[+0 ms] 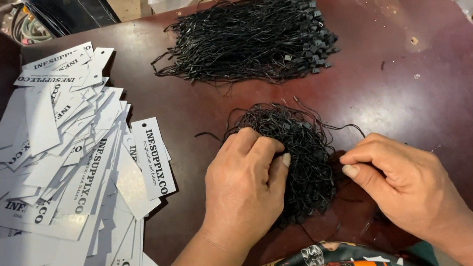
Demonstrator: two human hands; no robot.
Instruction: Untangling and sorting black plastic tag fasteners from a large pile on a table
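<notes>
A tangled clump of thin black cords [295, 146] with small plastic ends lies on the dark red-brown table [404, 88] just in front of me. My left hand [244, 186] rests on the clump's left side, fingers curled into the cords and thumb pressing on them. My right hand [392, 179] is at the clump's right edge, thumb and fingers pinched on cord strands there. A larger, straighter bundle of the same black cords [253, 36] lies farther back near the table's far edge.
A wide loose heap of white rectangular paper tags [62, 167] with black print covers the table's left side. Dark objects and cables [30, 25] sit beyond the far left corner. A patterned cloth [327, 259] shows at the bottom edge.
</notes>
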